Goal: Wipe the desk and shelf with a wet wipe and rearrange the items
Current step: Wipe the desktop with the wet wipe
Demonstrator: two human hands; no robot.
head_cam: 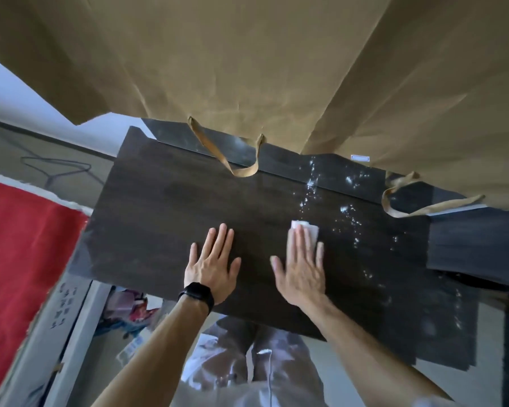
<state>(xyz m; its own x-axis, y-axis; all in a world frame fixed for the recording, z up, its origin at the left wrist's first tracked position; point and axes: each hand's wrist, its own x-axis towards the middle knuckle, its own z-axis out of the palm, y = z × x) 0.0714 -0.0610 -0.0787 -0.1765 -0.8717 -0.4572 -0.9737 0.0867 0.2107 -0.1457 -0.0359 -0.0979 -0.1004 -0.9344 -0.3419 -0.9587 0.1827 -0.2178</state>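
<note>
A dark wood-grain board (171, 218), the shelf top, lies below me. My left hand (210, 264) rests flat on it with fingers spread, a black band on the wrist. My right hand (301, 265) presses a white wet wipe (307, 227) flat on the board with straight fingers. The wipe shows past the fingertips. White specks and wet glints (347, 212) dot the board to the right of the wipe.
Large brown paper bags (247, 60) with flat handles (238, 168) hang over the board's far edge. A red cloth (21, 245) lies at the left. Cables run on the floor at far left. Cluttered items show below the board's near edge.
</note>
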